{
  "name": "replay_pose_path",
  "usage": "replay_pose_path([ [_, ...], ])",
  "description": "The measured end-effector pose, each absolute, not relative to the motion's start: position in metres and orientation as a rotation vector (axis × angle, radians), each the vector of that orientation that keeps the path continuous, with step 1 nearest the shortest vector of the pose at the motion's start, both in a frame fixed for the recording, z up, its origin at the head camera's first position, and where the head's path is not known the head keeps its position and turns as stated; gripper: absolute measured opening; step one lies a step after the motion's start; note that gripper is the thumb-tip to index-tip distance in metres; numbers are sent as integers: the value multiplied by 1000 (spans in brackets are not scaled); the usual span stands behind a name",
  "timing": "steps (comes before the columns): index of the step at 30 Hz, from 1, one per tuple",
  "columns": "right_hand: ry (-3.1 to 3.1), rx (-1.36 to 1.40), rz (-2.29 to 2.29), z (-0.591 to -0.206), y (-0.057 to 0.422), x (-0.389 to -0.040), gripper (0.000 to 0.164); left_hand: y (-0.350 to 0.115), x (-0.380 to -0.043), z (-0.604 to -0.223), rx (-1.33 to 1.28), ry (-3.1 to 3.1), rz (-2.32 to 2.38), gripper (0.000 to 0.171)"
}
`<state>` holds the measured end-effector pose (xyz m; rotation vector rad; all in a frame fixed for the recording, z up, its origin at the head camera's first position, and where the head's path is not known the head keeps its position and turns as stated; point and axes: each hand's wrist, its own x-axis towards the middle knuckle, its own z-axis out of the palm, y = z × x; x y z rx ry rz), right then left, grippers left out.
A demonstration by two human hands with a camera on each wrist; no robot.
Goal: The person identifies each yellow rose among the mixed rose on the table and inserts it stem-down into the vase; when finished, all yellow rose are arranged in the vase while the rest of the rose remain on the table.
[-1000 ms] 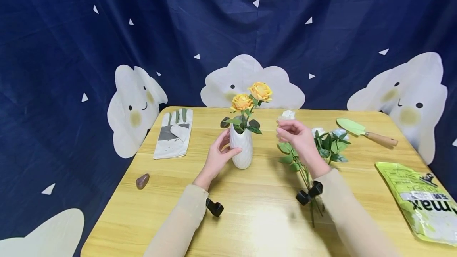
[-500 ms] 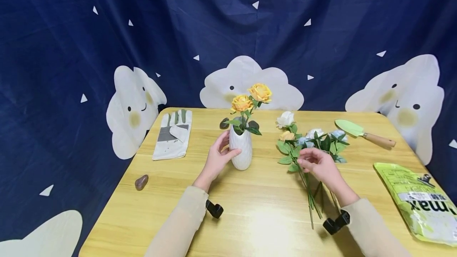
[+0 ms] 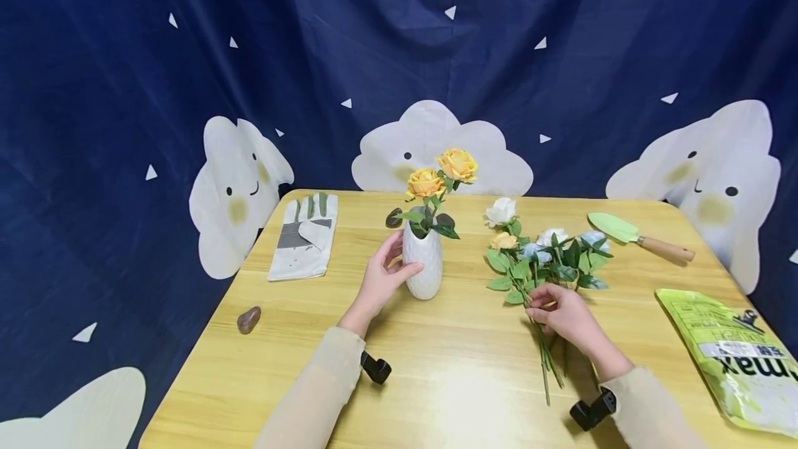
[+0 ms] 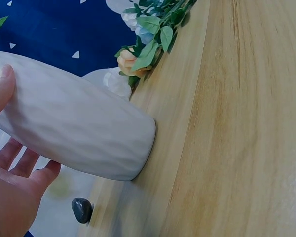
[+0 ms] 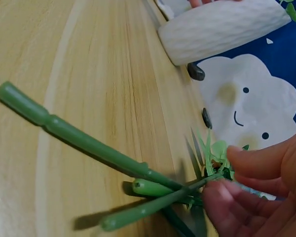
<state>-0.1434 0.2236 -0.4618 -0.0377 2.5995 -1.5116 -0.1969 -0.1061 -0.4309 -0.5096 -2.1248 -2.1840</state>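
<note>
My left hand [image 3: 382, 277] holds a white textured vase [image 3: 422, 265] upright on the table, thumb on the near side and fingers behind it. Two yellow roses [image 3: 442, 173] with green leaves stand in the vase. My right hand [image 3: 564, 310] is at the stems [image 3: 545, 359] of several artificial flowers lying on the table. In the right wrist view, a green stem [image 5: 153, 205] reaches between thumb and fingertips, which look apart. The lying flowers include a white rose [image 3: 501, 212], a peach rose [image 3: 503, 241] and blue blooms [image 3: 535, 251].
A gardening glove [image 3: 304, 235] lies at the left, with a brown stone [image 3: 249, 319] nearer. Dark stones [image 3: 393, 217] sit behind the vase. On the right are a green trowel [image 3: 639, 235] and a green-and-white bag [image 3: 729, 359] with a black clip.
My right hand has moved from beside the white rose down and back towards the near part of the stems. My left hand and the vase have stayed in place.
</note>
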Motion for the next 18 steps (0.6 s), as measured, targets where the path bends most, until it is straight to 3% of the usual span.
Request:
replay_pose_path([
  [11,2714,-47,-1288,-462,215,-145,33,-107,-197,-430,-528,-2129,-2175,67],
  [18,2606,-10,-1446,-456,216,-146,35,-108,-197,-431,-528,-2137,-2172,66],
])
